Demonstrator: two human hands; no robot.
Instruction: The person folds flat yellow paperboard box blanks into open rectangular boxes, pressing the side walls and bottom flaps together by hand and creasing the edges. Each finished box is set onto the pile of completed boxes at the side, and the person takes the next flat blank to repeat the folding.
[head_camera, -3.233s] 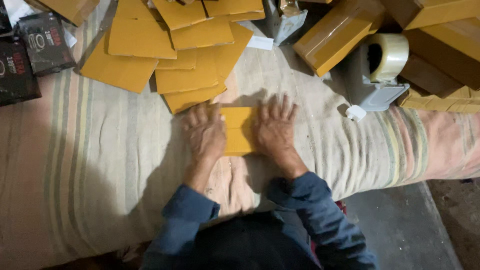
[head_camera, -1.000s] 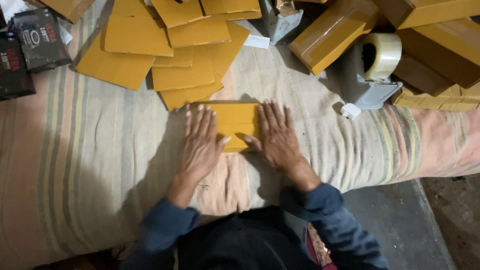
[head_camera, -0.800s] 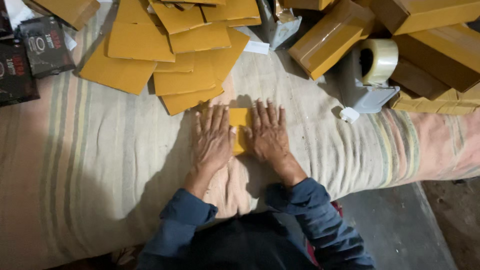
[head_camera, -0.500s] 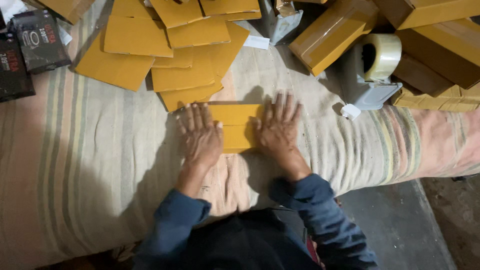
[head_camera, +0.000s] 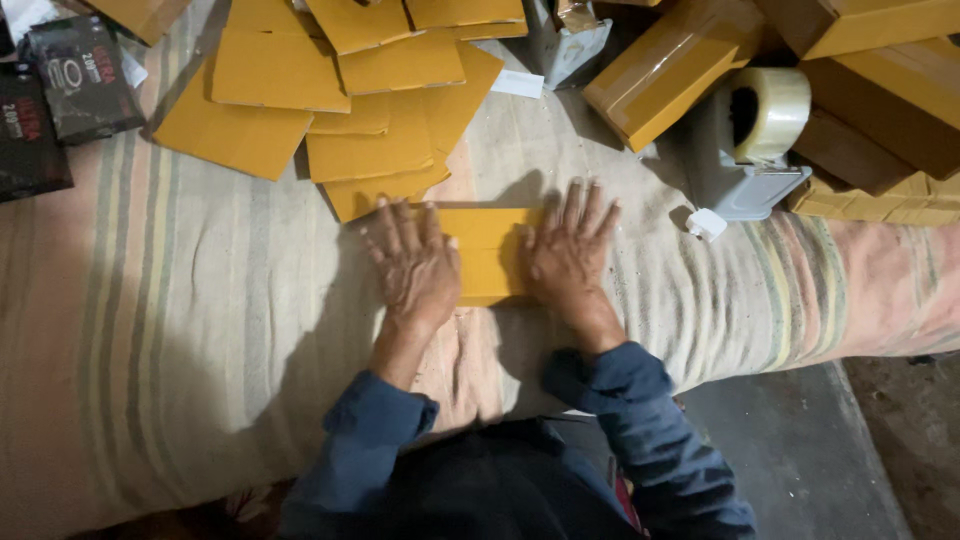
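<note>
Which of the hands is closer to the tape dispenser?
Right. The right hand lies a short way left of the tape dispenser; the left hand is farther left, across the yellow sheet.

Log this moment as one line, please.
left hand: flat on yellow cardboard piece | right hand: flat on it | surface: striped cloth | nearby: tape dispenser

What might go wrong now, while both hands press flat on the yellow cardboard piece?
The striped cloth looks soft, so the cardboard piece under the left hand and right hand may crease unevenly. The flat cardboard pile lies very close, so pieces might get mixed up. The tape dispenser sits near the right hand and could be bumped.
</note>
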